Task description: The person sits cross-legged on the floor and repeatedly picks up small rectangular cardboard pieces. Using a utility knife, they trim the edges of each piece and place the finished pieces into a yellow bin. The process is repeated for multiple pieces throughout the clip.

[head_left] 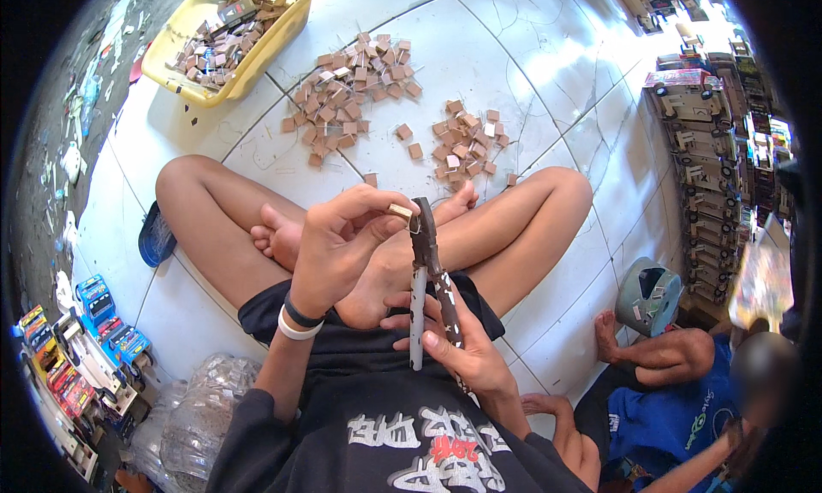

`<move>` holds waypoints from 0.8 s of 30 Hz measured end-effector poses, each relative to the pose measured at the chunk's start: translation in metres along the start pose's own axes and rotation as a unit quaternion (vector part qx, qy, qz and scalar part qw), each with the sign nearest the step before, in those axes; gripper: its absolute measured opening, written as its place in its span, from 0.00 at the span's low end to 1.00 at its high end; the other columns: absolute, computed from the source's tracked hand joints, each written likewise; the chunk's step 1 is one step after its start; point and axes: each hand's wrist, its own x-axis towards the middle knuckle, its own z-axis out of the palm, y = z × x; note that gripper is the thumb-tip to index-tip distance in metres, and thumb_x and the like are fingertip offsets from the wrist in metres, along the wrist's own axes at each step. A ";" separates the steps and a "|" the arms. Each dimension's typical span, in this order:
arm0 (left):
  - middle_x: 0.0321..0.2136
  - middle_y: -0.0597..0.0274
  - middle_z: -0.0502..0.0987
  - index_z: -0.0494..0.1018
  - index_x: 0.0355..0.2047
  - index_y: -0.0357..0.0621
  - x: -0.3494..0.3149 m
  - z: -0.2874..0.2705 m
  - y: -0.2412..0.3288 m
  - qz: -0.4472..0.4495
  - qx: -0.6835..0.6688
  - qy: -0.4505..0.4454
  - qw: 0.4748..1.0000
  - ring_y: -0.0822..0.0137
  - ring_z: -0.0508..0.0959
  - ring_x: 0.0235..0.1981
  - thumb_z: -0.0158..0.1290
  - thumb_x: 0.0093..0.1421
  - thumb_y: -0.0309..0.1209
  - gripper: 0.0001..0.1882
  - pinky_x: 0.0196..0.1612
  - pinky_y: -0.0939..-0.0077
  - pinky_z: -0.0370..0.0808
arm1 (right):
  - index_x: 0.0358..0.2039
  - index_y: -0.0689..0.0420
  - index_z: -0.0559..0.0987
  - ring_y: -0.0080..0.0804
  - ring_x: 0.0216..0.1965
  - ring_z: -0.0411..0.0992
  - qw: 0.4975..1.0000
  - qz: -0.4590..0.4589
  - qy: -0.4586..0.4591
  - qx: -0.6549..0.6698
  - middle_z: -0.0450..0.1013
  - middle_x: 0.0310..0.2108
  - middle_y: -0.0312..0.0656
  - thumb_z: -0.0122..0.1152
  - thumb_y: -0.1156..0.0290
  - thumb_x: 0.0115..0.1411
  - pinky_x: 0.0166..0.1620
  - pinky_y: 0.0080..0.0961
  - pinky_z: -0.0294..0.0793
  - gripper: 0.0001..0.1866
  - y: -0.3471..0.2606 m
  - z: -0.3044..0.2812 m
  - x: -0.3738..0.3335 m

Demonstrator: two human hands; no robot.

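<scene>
Between the thumb and fingers of my left hand [330, 245], a small brown wooden block [400, 211] is pinched, with a thin bit of wire showing beside it. My right hand [471, 352] grips a pair of pliers [425, 245] by its worn, paint-chipped handles, the head pointing away from me. The plier jaws meet the wire side of the block; whether they bite on the wire is too small to tell. Past my crossed legs lie a larger pile of similar blocks [351, 82] and a smaller pile [467, 142], many with thin wires sticking out.
A yellow tub [272, 52] full of blocks stands at the far left. Wooden toy trucks [702, 133] are stacked on the right. Colourful toy trucks [111, 326] and clear plastic bags [210, 407] sit at the lower left. A co-worker [659, 424] sits right, near a grey-green round container [648, 296].
</scene>
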 end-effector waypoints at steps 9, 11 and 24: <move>0.40 0.60 0.79 0.82 0.49 0.32 0.001 -0.002 0.004 0.012 0.047 -0.008 0.999 0.73 0.81 0.41 0.58 0.67 0.15 0.11 0.46 0.82 0.78 | 0.80 0.57 0.47 0.35 0.55 0.73 1.000 0.007 0.002 0.001 0.69 0.61 0.48 0.57 0.67 0.75 0.57 0.34 0.76 0.41 0.005 -0.002 0.000; 0.40 0.60 0.79 0.82 0.49 0.32 0.001 -0.001 0.004 0.016 0.046 -0.003 0.999 0.73 0.81 0.41 0.58 0.67 0.15 0.11 0.46 0.83 0.78 | 0.77 0.58 0.53 0.34 0.53 0.74 1.000 0.005 0.004 0.002 0.71 0.57 0.47 0.57 0.67 0.75 0.56 0.33 0.76 0.36 0.008 -0.003 0.001; 0.34 0.60 0.83 0.84 0.45 0.34 0.004 0.013 -0.023 -0.009 0.027 -0.032 0.999 0.74 0.81 0.38 0.61 0.64 0.16 0.10 0.40 0.81 0.76 | 0.53 0.60 0.73 0.20 0.28 0.67 0.962 0.045 0.148 -0.225 0.68 0.29 0.32 0.58 0.66 0.75 0.30 0.21 0.66 0.13 0.055 -0.027 0.008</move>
